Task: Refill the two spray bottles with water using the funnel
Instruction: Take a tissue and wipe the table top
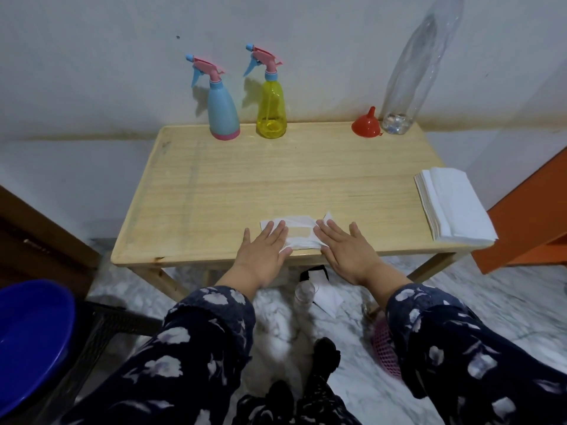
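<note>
Near the lower middle of the frame, the left hand [264,250] and the right hand [346,250] lie flat, palms down, on a crumpled white tissue [296,233] at the near edge of the wooden desk [214,194]; each grip is released, fingers spread, grasping nothing. At the upper middle, along the wall, stand the blue spray bottle [222,108] and, just beside it, the yellow spray bottle [271,108]. Toward the upper right sits the red funnel [366,124], spout up, touching a tall clear plastic bottle [414,72]. A stack of white napkins [451,204] rests at the right edge.
</note>
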